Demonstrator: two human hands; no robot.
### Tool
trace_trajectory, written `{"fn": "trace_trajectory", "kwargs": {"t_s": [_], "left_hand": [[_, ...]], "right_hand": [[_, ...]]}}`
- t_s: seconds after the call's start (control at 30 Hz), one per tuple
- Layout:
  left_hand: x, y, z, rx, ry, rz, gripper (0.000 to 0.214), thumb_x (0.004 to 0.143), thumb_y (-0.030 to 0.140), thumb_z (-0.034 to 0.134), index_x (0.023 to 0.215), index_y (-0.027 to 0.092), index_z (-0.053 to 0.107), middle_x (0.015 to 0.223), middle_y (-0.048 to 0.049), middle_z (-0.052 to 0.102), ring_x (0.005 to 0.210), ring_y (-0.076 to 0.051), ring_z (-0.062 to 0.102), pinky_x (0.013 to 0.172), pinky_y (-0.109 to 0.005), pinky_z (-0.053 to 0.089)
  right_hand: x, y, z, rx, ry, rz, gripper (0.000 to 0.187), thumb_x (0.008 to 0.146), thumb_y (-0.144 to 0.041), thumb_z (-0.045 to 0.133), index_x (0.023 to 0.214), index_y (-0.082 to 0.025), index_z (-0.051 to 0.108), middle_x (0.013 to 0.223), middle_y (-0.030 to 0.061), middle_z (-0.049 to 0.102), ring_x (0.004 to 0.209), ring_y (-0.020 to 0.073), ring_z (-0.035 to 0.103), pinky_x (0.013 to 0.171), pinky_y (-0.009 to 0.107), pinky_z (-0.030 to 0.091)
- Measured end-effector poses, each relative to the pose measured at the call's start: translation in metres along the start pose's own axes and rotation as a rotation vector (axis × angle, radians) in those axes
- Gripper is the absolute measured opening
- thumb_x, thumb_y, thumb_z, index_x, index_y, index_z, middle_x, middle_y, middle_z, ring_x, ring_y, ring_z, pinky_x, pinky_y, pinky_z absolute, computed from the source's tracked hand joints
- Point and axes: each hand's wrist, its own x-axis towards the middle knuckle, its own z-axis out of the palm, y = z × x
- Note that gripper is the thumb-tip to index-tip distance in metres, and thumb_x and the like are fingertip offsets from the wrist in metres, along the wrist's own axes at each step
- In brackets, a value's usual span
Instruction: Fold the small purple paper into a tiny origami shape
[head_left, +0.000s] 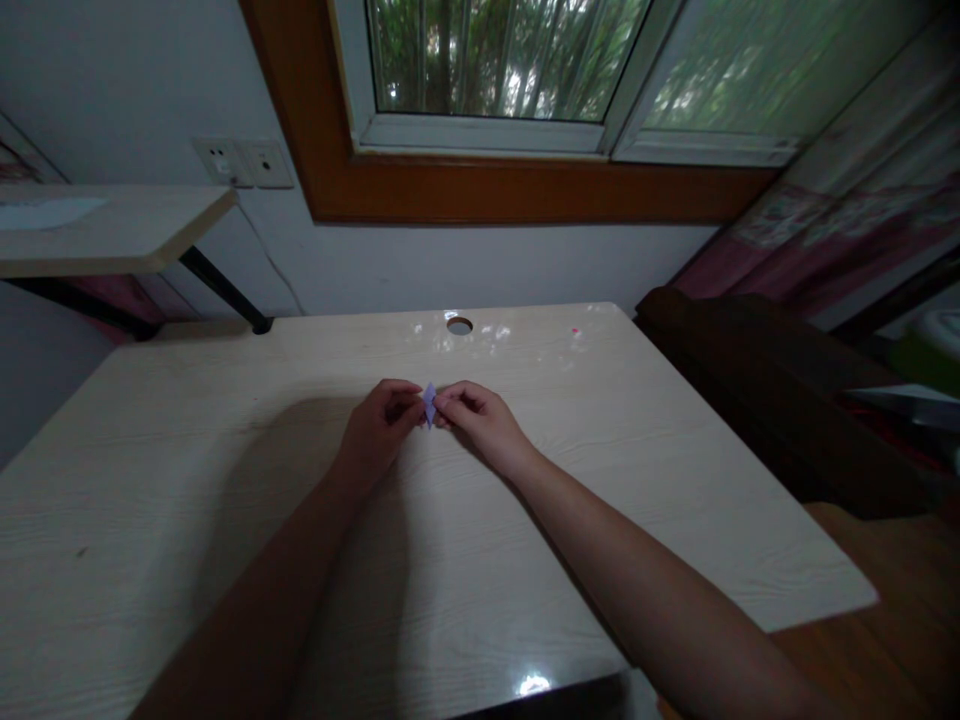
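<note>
A small folded piece of pale purple paper is held just above the light wooden table, near its middle. My left hand pinches the paper's left side with curled fingers. My right hand pinches its right side the same way. The two hands meet at the paper, knuckles facing each other. Most of the paper is hidden between the fingertips.
A round cable hole sits near the table's far edge. A shelf on a black bracket juts out at the left. Wall sockets and a window are behind. A dark wooden piece of furniture stands to the right.
</note>
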Motion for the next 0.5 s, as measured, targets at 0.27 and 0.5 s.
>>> {"fn": "trace_trajectory", "kwargs": {"t_s": [0.27, 0.5], "left_hand": [[-0.0014, -0.0075, 0.0004, 0.127, 0.015, 0.029, 0.028, 0.083, 0.031, 0.069, 0.106, 0.021, 0.057, 0.088, -0.0030, 0.071, 0.079, -0.017, 0.071, 0.076, -0.031, 0.057], [-0.0006, 0.0012, -0.0008, 0.150, -0.058, -0.040, 0.025, 0.083, 0.040, 0.069, 0.096, 0.019, 0.067, 0.084, -0.0036, 0.074, 0.076, -0.017, 0.070, 0.074, -0.029, 0.056]], "right_hand": [[-0.0010, 0.0044, -0.0010, -0.129, 0.043, -0.027, 0.023, 0.078, -0.038, 0.072, 0.084, -0.017, 0.068, 0.069, 0.0017, 0.065, 0.062, 0.0125, 0.057, 0.061, 0.026, 0.045], [-0.0021, 0.0054, -0.0012, -0.184, 0.052, -0.049, 0.021, 0.078, -0.037, 0.070, 0.085, -0.016, 0.070, 0.071, 0.0026, 0.066, 0.063, 0.0131, 0.058, 0.061, 0.026, 0.047]]}}
